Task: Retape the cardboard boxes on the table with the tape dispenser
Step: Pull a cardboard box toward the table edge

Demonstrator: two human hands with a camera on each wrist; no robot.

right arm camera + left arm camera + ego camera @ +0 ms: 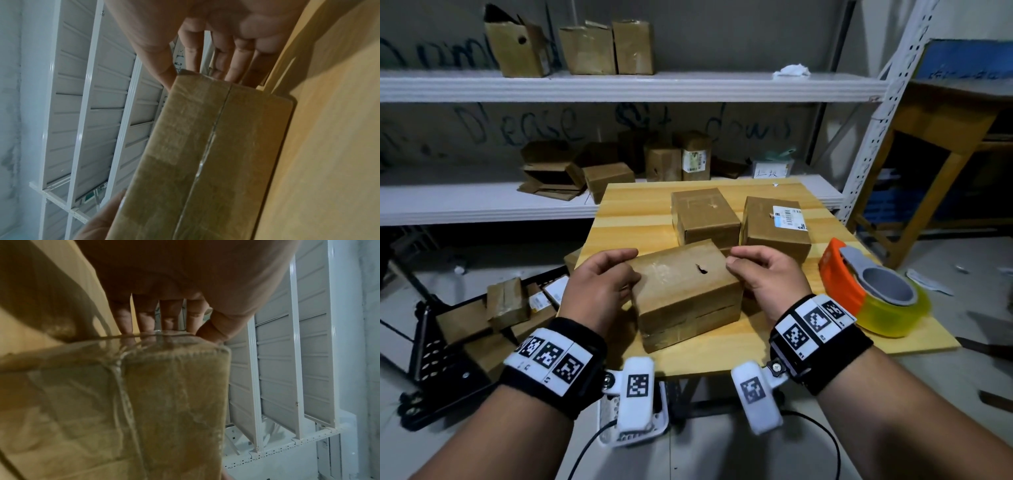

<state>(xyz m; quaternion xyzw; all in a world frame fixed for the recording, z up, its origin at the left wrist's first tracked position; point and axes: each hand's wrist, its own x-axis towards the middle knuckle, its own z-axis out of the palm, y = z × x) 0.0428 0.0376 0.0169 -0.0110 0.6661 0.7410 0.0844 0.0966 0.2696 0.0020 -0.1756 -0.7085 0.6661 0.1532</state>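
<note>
A brown cardboard box [685, 291] with a small tear in its top sits at the near middle of the wooden table [722, 353]. My left hand [602, 281] grips its left end and my right hand [763, 274] grips its right end. In the left wrist view my left hand [174, 324] reaches its fingers over the far edge of the box [164, 402], which is covered in glossy old tape. From the right wrist my right hand [205, 56] holds the box [205, 146] along its taped seam. An orange tape dispenser [873, 291] with a clear roll lies at the table's right edge, untouched.
Two more boxes [703, 214] [774, 226] stand behind the held one. White shelves [619, 85] behind the table carry several boxes. A black cart [448, 342] with boxes stands at the left. A wooden stool [945, 137] stands at the right.
</note>
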